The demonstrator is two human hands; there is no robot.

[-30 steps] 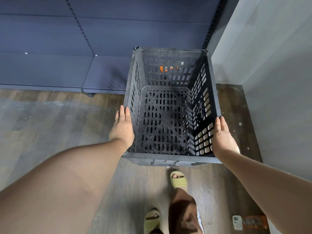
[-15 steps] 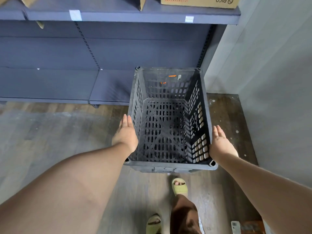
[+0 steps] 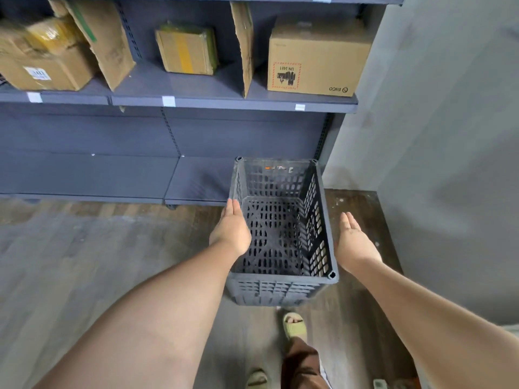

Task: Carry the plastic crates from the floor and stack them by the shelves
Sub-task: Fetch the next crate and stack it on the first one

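Note:
A dark grey slotted plastic crate (image 3: pixel 276 287) stands upright on the wooden floor, its far end against the lowest shelf of the blue-grey shelving (image 3: pixel 219 103). It holds nothing. My left hand (image 3: pixel 231 230) lies along the crate's left rim with straight fingers. My right hand (image 3: pixel 352 241) hovers just right of the crate, fingers straight, a small gap between it and the right wall. Neither hand holds anything.
A grey wall (image 3: pixel 449 136) closes the right side beside the crate. Cardboard boxes (image 3: pixel 314 56) sit on the shelf above. My sandalled foot (image 3: pixel 293 324) is just behind the crate. Wooden floor (image 3: pixel 84 262) stretches to the left.
The view has tilted up and drawn back, showing the upper shelf. The crate now sits lower and farther from me. My right hand has come off its right wall.

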